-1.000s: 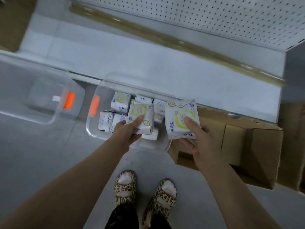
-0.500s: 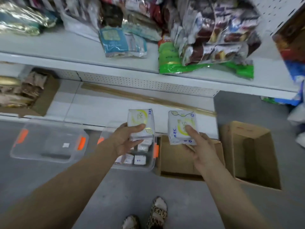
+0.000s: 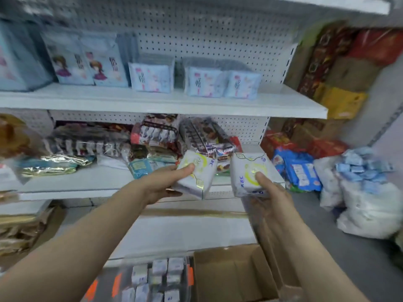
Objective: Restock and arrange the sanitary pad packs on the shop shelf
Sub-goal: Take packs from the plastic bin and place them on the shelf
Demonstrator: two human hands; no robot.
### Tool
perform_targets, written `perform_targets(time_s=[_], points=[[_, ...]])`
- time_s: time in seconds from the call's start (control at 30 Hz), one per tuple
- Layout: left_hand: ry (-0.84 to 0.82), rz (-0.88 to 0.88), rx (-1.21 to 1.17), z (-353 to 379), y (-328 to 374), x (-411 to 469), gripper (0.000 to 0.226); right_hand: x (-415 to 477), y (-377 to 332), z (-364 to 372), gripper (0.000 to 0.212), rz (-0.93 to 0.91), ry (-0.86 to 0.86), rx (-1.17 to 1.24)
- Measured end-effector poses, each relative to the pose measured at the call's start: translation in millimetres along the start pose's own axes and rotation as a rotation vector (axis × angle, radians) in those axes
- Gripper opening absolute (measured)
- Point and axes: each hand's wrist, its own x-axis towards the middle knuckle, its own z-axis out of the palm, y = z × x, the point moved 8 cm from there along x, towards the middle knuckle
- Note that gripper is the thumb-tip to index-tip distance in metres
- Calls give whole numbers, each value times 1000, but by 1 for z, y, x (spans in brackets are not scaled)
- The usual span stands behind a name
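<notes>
Head camera, facing white shop shelving. Two bare forearms reach forward, and each hand holds one white sanitary pad pack printed with a yellow-green ring and "ABC".

The left hand (image 3: 161, 184) grips the left pack (image 3: 196, 175), thumb across its face, with the pack tilted. The right hand (image 3: 270, 192) grips the right pack (image 3: 246, 171), thumb pressed on its front. The two packs are side by side, not touching, in the air before the middle shelf (image 3: 87, 182), which is crowded with snack bags.

On the upper shelf (image 3: 152, 103), further away, stand five pale blue packs: two tall packs (image 3: 87, 62) on the left and three small packs (image 3: 196, 81) on the right.

Nearest, on the floor, one clear bin (image 3: 188, 267) holds more small white packs, too blurred to count. One open cardboard box (image 3: 229, 275) sits just to its right
</notes>
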Motion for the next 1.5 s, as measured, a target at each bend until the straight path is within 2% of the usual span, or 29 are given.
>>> perform_targets(time_s=[0.07,0.13,0.2,0.3,0.37,0.5,0.57,0.67,0.77,0.87,0.97,1.0,1.1,1.2,1.27,1.37,1.5], points=[[-13,54,43,12,32,-8,58,-4,-38,1,45,-77,22,23],[-22,107,89,21,61,-11,57,-5,-71,1,42,-139,42,26],[-25,133,113,31,84,-11,59,2,-99,3,49,-186,7,-7],[-8,154,111,46,114,-6,67,17,-132,4,75,-207,-35,-17],[5,181,96,57,135,2,67,32,-153,3,74,-228,-61,-9],[31,246,62,85,175,27,50,74,-195,-1,69,-248,-110,7],[59,293,46,99,195,47,64,101,-219,-4,69,-255,-148,2],[77,360,-36,121,225,77,86,144,-256,-11,57,-265,-214,-6],[77,420,-70,150,255,105,86,187,-295,-21,44,-272,-264,-11],[140,474,-92,175,277,129,88,229,-327,-33,48,-275,-306,-24],[207,489,-84,194,288,155,110,265,-349,-41,54,-269,-371,-48],[227,481,-93,199,289,164,110,276,-353,-43,54,-265,-384,-51],[272,443,-171,209,286,188,86,302,-361,-48,50,-246,-402,-37],[286,388,-130,222,284,202,45,314,-362,-52,47,-241,-397,-7],[304,386,-91,226,282,208,38,316,-359,-55,48,-250,-399,2],[339,378,10,220,278,223,72,312,-357,-59,48,-274,-396,1],[387,355,365,207,277,229,108,305,-354,-62,39,-301,-356,24]])
